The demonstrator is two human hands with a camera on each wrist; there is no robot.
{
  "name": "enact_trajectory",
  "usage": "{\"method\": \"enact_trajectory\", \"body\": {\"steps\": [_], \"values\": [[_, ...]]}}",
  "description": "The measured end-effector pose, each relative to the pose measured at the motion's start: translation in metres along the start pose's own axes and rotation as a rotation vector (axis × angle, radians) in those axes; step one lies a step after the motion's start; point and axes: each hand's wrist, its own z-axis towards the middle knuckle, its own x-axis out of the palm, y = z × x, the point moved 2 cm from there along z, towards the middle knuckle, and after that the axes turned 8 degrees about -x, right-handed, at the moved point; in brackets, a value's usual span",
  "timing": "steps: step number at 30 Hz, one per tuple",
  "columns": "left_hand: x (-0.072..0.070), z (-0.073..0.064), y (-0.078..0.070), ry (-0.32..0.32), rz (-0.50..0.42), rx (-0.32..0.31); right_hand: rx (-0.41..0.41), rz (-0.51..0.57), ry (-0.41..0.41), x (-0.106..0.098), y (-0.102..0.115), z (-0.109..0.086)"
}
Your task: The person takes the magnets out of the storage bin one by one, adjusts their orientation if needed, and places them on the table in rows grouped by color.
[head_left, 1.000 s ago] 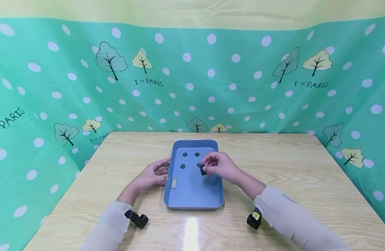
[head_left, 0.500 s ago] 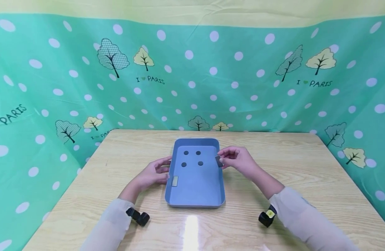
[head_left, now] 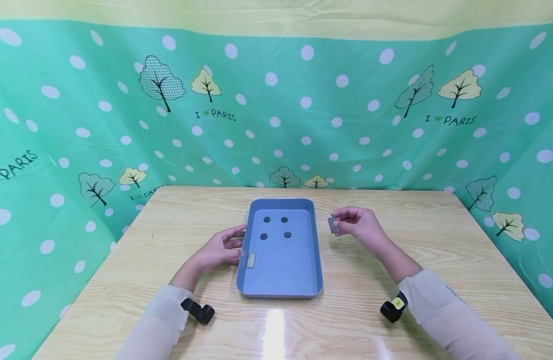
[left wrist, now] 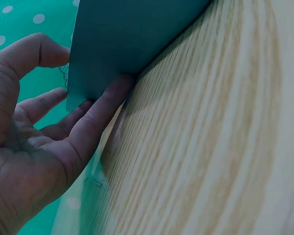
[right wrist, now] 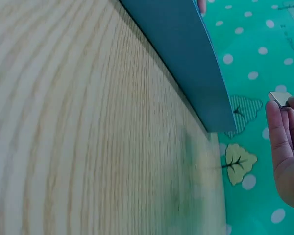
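Note:
A shallow blue rectangular tray lies on the table with several dark round discs on its floor, toward the far end. A pale small rectangle shows at the inner left wall. My left hand rests at the tray's left side; in the left wrist view its fingers touch the outer wall. My right hand pinches a small thin square plate between thumb and fingers, to the right of the tray. The plate looks silvery and shiny in the right wrist view.
The light wood table reaches back to a green dotted cloth with printed trees, which also hangs at both sides. Black cameras on straps sit at both wrists.
My right hand has moved from over the tray's inside, across its right wall, to the table's right side with the small plate still pinched. The left hand stays at the tray.

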Motion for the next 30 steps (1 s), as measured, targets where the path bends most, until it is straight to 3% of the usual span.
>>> {"method": "enact_trajectory", "body": {"steps": [14,26,30], "values": [[0.0,-0.001,-0.001,0.007,-0.001,0.003,0.054,-0.049,-0.084,-0.02,-0.016,0.004],[0.002,-0.001,-0.001,0.005,0.011,0.011,0.17,-0.098,-0.096,-0.038,-0.043,0.021],[0.001,-0.002,-0.001,-0.009,0.019,0.0,0.193,-0.162,-0.076,-0.039,-0.046,0.023]]}}
